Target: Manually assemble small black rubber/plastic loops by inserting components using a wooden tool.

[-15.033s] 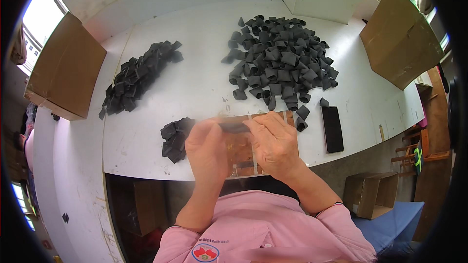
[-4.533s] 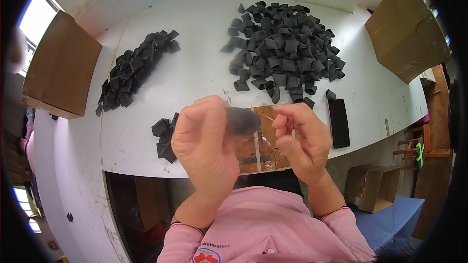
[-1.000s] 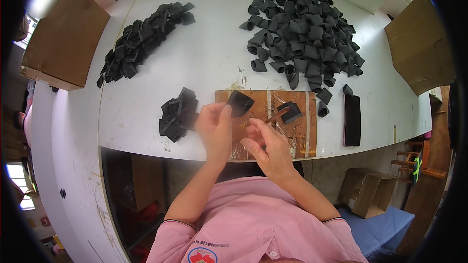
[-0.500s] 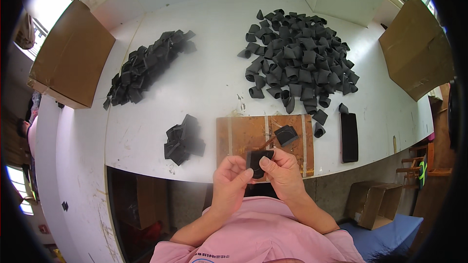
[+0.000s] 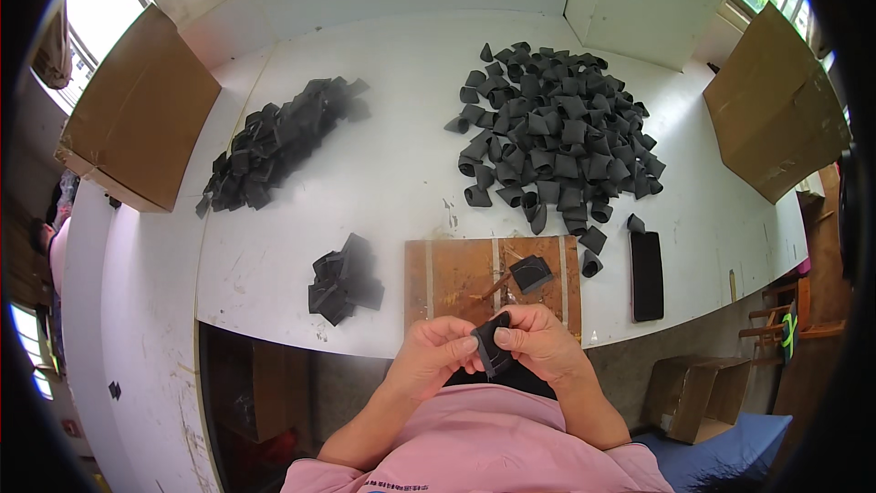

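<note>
Between my two hands is a small black fabric piece point(image 5: 494, 347), held just off the front edge of the table. My left hand point(image 5: 438, 350) pinches its left side, thumb on top. My right hand point(image 5: 540, 340) grips its upper right side between thumb and fingers. Beyond them, on a brown wooden board point(image 5: 447, 274), lies another black piece point(image 5: 531, 274) with a thin light line on it. A narrow brown stick-like tool point(image 5: 495, 288) rests beside that piece.
A large heap of curled black pieces point(image 5: 566, 128) covers the back right. Flat black pieces form a long pile point(image 5: 274, 141) and a smaller one point(image 5: 342, 283) at left. A black phone point(image 5: 647, 278) lies right of the board. Cardboard boxes point(image 5: 137, 110) point(image 5: 776, 105) flank the table.
The black piece in my hands has turned more upright and shifted slightly right and nearer to me. The whole scene sits a little lower in the picture.
</note>
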### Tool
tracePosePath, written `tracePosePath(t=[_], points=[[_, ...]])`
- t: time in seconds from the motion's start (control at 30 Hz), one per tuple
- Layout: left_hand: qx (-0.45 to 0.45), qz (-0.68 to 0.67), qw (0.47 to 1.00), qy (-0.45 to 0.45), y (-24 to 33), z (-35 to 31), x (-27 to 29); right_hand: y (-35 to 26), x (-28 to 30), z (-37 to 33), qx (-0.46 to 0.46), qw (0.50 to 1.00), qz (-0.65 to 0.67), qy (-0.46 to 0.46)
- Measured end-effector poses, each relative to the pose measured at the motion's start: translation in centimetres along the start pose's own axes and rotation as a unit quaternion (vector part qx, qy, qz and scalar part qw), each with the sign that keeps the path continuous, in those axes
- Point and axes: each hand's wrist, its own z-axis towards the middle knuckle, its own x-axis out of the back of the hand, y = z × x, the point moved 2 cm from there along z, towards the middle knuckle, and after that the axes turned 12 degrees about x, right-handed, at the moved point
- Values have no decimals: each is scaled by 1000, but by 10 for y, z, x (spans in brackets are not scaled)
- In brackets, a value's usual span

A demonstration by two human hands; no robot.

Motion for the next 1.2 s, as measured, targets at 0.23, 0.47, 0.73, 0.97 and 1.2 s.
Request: tracePosePath(t=[0.23,0.47,0.73,0.97,1.2], points=[[16,68,994,81,4,-1,7,7,-1,5,99,932,-340,81],[-128,201,959,156,4,-3,-10,-11,-33,-4,368,688,-623,59],[-144,217,953,152,2,-9,-26,-24,-55,-26,457,532,-704,111],[-233,418,858,184,16,-19,-39,-21,-53,-21,447,623,-636,82],[-192,298,913,202,21,-16,-34,-32,-47,-35,511,609,-597,111]])
